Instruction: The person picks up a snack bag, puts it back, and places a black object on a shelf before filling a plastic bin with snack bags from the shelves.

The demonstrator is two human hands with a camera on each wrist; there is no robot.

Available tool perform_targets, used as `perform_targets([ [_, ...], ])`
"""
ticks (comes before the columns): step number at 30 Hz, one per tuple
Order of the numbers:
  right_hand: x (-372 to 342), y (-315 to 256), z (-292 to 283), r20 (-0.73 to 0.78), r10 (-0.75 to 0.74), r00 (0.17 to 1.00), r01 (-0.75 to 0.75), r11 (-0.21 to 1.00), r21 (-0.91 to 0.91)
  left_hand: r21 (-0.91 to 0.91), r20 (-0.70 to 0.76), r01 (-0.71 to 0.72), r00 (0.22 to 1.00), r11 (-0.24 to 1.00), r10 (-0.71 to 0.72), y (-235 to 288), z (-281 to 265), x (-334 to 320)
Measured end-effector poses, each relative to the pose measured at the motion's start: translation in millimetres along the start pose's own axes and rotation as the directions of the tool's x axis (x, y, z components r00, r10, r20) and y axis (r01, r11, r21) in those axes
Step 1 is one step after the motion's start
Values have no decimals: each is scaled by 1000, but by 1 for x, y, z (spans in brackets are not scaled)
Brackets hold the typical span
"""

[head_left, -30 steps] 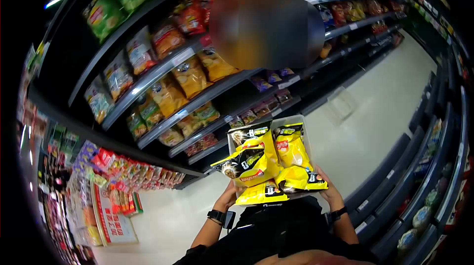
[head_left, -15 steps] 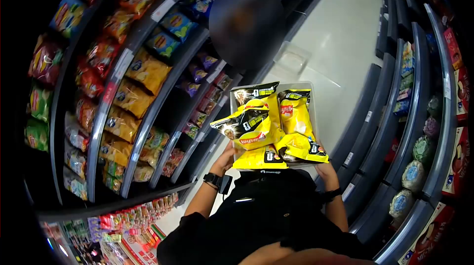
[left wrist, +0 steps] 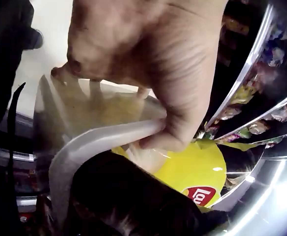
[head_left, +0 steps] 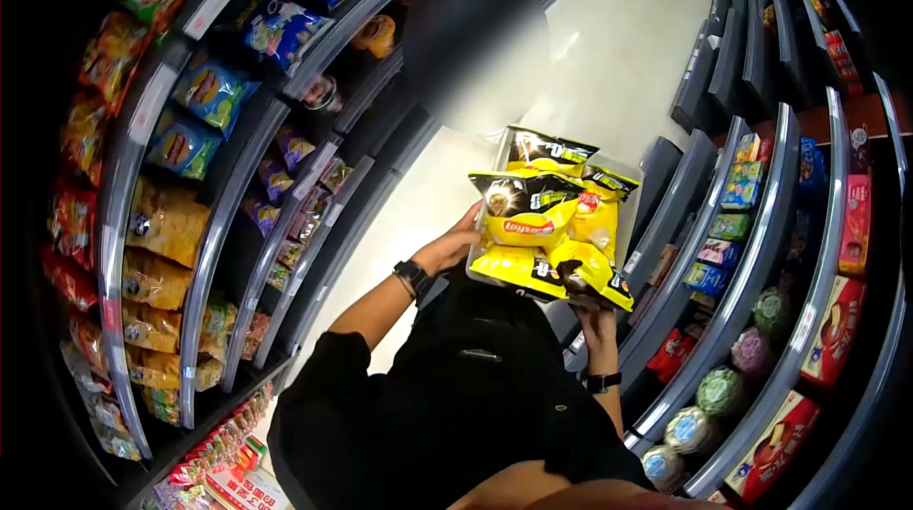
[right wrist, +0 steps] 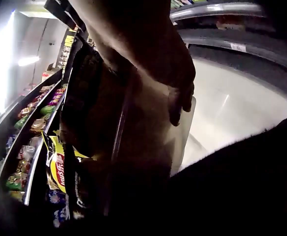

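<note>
A whitish translucent plastic bin is held in front of the body, filled with several yellow-and-black bags of potato chips. My left hand grips its left side; in the left wrist view the thumb hooks over the rim and the fingers spread along the outer wall. The right hand holds the bin's near right corner, its fingers bent against the outer wall in the dark right wrist view. One bag with a red logo lies just inside the rim beside the left thumb.
Shelves of snack bags line the left side of the aisle. On the right, dark shelves carry small packets, round wrapped items and red boxes. A pale floor runs between them. A blurred disc covers the top middle.
The head view has swung round, so the shelves on the left have shifted and the floor aisle lies more directly ahead. The bin sits further right in view, still held by both hands.
</note>
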State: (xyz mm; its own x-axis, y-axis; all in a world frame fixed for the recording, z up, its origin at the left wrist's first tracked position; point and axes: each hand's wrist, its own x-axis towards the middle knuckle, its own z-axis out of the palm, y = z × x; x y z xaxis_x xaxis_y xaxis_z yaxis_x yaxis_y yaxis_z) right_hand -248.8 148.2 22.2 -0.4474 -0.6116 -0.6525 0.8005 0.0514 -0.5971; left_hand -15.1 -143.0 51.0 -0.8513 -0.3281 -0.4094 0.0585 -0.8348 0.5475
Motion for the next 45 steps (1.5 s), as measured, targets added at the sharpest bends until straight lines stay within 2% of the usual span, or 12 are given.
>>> perform_targets([
  [3, 71, -43, -19, 147, 62, 987, -114, 918, 379, 103, 15, 22, 1000, 994, -24, 23, 28, 90],
  [9, 182, -103, -35, 53, 27, 998, -52, 836, 547, 196, -23, 88, 996, 977, -85, 43, 23, 238],
  [16, 377, -163, -25, 58, 95, 994, -109, 743, 661, 379, -308, 112, 951, 919, 11, 58, 3, 403],
  [17, 416, -154, -33, 71, 107, 992, -127, 743, 657, 543, -414, 187, 908, 818, 67, 71, -2, 420],
  [21, 573, -123, -80, 61, 145, 987, -149, 735, 662, 509, -519, 266, 854, 818, 45, 62, -73, 514],
  [24, 651, -137, -51, -5, 201, 980, -142, 709, 690, 536, -529, 326, 848, 779, 9, 55, -151, 567],
  [27, 728, -119, -54, 41, 113, 993, -116, 813, 571, 395, -644, 502, 748, 769, -158, 24, -227, 583],
  [30, 806, -90, -72, 67, 100, 993, -120, 867, 484, 385, -725, 577, 672, 720, -151, -13, -306, 586],
  [33, 875, -55, -78, 144, 76, 987, -149, 778, 610, 259, -841, 614, 523, 745, -138, -42, -406, 586],
  [39, 951, -18, -108, 98, 13, 995, -67, 813, 579, -3, -951, 538, 259, 843, -169, -88, -473, 638],
  [42, 952, -1, -130, 127, -3, 992, -84, 733, 675, 64, -917, 256, 397, 965, -44, -132, -524, 617],
  [45, 952, 2, -134, 33, 66, 997, -72, 768, 636, -84, -910, 81, 400, 993, -109, -125, -502, 631],
])
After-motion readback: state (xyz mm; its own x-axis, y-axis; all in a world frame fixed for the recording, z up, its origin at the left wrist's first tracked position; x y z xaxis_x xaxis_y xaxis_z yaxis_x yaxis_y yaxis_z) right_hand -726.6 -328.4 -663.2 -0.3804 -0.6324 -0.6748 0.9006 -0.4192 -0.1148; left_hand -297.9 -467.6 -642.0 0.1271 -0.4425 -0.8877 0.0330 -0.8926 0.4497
